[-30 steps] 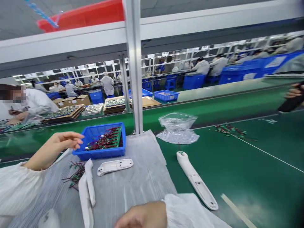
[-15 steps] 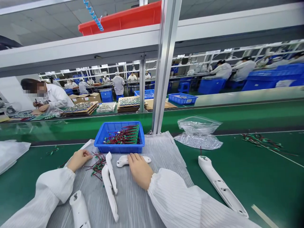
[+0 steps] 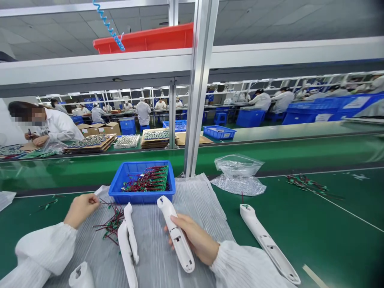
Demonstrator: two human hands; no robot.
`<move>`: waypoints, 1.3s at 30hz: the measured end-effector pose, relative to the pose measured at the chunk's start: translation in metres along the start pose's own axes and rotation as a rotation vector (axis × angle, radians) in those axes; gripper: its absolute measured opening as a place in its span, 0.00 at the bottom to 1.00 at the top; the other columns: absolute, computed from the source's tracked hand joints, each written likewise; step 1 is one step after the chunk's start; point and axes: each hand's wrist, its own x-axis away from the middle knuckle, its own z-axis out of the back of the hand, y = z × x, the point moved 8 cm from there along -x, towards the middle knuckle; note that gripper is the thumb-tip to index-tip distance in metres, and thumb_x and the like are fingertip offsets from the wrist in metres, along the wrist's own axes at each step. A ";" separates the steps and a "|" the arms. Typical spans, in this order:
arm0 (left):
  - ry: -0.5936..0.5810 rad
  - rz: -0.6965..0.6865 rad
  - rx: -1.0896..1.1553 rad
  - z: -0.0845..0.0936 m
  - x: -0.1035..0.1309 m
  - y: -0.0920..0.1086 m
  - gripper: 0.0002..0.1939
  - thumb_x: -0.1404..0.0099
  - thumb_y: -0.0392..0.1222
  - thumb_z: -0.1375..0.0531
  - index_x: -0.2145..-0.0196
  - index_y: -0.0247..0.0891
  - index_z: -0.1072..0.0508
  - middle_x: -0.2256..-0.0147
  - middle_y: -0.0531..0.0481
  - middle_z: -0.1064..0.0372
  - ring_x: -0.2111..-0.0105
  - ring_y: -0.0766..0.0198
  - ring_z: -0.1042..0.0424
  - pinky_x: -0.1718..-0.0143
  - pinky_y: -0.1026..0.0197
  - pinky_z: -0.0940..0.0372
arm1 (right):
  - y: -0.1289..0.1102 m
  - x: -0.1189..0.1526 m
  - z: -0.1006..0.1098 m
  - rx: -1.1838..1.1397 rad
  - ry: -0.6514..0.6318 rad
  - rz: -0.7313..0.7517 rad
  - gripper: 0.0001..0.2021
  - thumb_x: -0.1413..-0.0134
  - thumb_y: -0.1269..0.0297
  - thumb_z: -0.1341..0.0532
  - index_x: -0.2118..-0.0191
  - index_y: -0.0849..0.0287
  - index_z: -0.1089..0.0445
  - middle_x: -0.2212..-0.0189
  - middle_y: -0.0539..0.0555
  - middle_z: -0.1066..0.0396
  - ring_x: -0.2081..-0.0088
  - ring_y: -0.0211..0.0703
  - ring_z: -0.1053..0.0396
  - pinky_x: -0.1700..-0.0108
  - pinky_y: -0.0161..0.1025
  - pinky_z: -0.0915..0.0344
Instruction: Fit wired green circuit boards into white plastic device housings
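Observation:
My right hand (image 3: 196, 236) grips a white plastic housing (image 3: 177, 236), long and slightly bent, its recessed side with slots facing up. My left hand (image 3: 82, 209) is closed in a pinch beside a loose pile of small green circuit boards with dark red wires (image 3: 111, 224). A wire shows near its fingertips; what the pinch holds, I cannot make out. Between my hands, two slim white plastic parts (image 3: 127, 244) lie together on the sheet. Another white housing (image 3: 81, 276) is partly cut off at the bottom edge.
Behind the pile stands a blue bin (image 3: 112, 192) of wired boards. A further white housing (image 3: 270, 244) lies on the green table at right, a wire rising from its end. A clear plastic bag (image 3: 238, 180) and more wired boards (image 3: 312, 186) lie beyond. A metal post (image 3: 198, 88) rises behind.
My right hand has lifted the white housing off the sheet and turned it, so its recessed side now shows. My left hand stays pinched by the pile. The whole view has shifted somewhat.

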 end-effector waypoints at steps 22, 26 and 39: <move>0.357 -0.863 0.016 -0.003 0.095 0.214 0.05 0.45 0.31 0.47 0.75 0.38 0.36 0.79 0.54 0.35 0.80 0.70 0.36 0.75 0.68 0.41 | 0.018 0.007 -0.019 -0.628 -0.112 0.037 0.19 0.53 0.49 0.45 0.68 0.64 0.38 0.79 0.50 0.36 0.86 0.28 0.42 0.87 0.25 0.44; 0.367 -0.869 0.066 0.006 0.086 0.211 0.05 0.46 0.31 0.46 0.76 0.38 0.36 0.80 0.56 0.36 0.81 0.71 0.37 0.76 0.68 0.41 | 0.012 0.009 -0.021 -0.601 -0.138 0.023 0.20 0.52 0.47 0.47 0.71 0.64 0.38 0.85 0.48 0.40 0.87 0.28 0.44 0.87 0.25 0.46; 0.493 -1.108 -0.061 0.002 0.138 0.231 0.06 0.45 0.28 0.44 0.76 0.36 0.34 0.80 0.55 0.34 0.79 0.70 0.35 0.77 0.67 0.41 | 0.006 0.023 -0.026 -0.347 -0.133 0.200 0.20 0.49 0.48 0.50 0.64 0.63 0.38 0.75 0.51 0.39 0.80 0.29 0.43 0.80 0.29 0.46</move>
